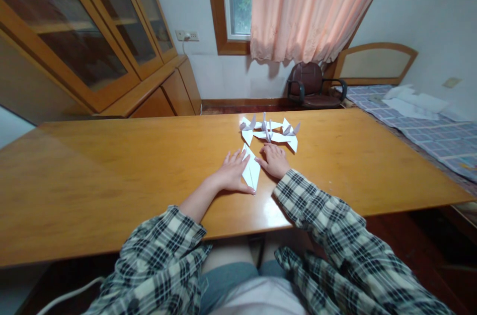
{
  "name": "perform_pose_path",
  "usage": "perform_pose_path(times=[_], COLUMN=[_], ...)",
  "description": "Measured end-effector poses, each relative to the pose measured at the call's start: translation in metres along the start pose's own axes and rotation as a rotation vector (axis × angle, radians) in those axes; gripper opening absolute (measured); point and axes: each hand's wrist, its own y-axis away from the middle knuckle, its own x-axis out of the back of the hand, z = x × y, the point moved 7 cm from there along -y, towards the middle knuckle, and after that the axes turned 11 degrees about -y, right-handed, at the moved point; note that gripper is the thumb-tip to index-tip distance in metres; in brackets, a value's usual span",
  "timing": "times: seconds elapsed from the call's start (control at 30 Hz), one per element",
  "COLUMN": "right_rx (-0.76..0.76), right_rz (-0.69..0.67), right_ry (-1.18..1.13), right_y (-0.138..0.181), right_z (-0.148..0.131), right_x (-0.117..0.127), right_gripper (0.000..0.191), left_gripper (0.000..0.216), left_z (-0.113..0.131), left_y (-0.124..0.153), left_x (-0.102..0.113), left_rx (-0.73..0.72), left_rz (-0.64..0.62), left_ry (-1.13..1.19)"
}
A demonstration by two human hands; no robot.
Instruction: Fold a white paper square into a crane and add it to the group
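A white paper folded into a long narrow kite shape (251,171) lies flat on the wooden table (112,171), its point towards me. My left hand (233,172) rests flat on the table against the paper's left edge, fingers stretched out, thumb along its lower edge. On the paper's upper right side my right hand (275,160) presses down with curled fingers. Just beyond my hands sit three finished white paper cranes (269,131) in a row.
A wooden cabinet with glass doors (93,32) stands to the left. A dark office chair (311,85) is behind the table under a pink curtain (313,7). A bed with a checked cover (439,136) runs along the right.
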Motion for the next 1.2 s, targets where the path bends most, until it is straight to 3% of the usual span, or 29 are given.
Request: perform_pose_path(times=[0.23,0.47,0.63,0.8,0.87,1.0,1.2], right_rx=[-0.029,0.183,0.215,0.216,0.215,0.221,0.224], right_rz=[0.044,-0.033,-0.064,-0.07,-0.071,-0.085,-0.119], right_ry=[-0.034,0.007,0.064,0.071,0.064,0.043,0.028], right_y=[0.0,0.002,0.002,0.001,0.001,0.0,-0.002], right_z=[-0.003,-0.021,-0.024,-0.023,-0.023,-0.023,-0.024], right_x=[0.006,0.003,-0.001,-0.002,-0.001,-0.001,-0.002], right_gripper=[0.036,0.028,0.03,0.031,0.032,0.031,0.033], left_gripper=[0.122,0.117,0.116,0.065,0.054,0.05,0.05], left_z=[-0.001,-0.001,-0.001,-0.016,-0.022,-0.027,-0.028], left_y=[0.002,0.004,0.006,0.002,-0.002,-0.009,-0.01], left_x=[-0.001,-0.003,0.0,0.008,0.01,0.011,0.009], left_rx=[-0.011,-0.027,-0.038,0.033,0.067,0.124,0.156], left_rz=[-0.006,0.022,0.037,0.148,0.206,0.269,0.253], left_ry=[0.003,-0.01,-0.002,0.035,0.015,-0.049,-0.068])
